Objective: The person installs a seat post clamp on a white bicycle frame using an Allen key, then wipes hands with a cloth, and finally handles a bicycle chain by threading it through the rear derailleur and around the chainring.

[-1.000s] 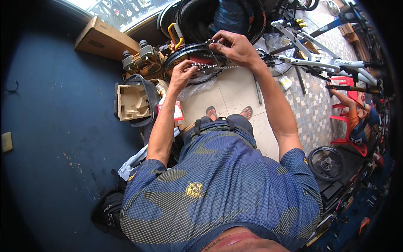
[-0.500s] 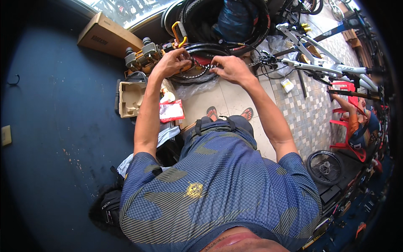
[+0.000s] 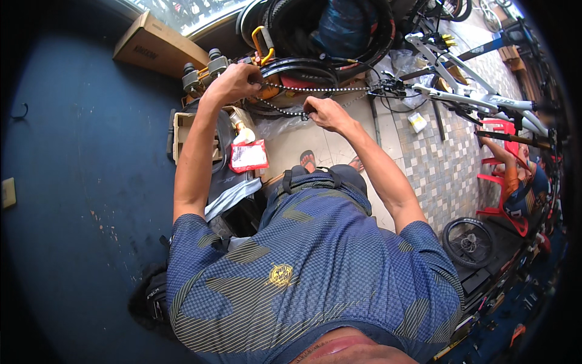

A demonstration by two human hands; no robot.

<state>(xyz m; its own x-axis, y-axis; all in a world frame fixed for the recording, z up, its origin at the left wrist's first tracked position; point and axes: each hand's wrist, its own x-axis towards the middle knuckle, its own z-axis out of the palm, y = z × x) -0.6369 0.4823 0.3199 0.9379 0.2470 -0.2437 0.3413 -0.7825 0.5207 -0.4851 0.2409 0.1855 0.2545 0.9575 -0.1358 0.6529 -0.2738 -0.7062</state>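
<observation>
A bicycle chain [image 3: 321,90] runs nearly straight from the derailleur area [image 3: 391,87] of a white bicycle frame [image 3: 467,99] to my left hand [image 3: 236,84], whose fingers are closed on it. From there the chain doubles back, and its lower run slopes down to my right hand [image 3: 327,114]. That hand pinches this run with thumb and fingers, below and to the right of the left hand. The exact links inside both grips are hidden by the fingers.
Black tires [image 3: 388,36] and rims lie beyond my hands. An orange-and-grey machine [image 3: 203,76] stands by a cardboard box [image 3: 159,51]. Near my left forearm are a red-and-white packet [image 3: 248,156] and a cardboard tray [image 3: 180,136]. A person [image 3: 524,188] sits on a red chair at right.
My left hand has shifted left and slightly up, drawing the upper chain run out straight. My right hand has come lower and slightly left, still pinching the chain.
</observation>
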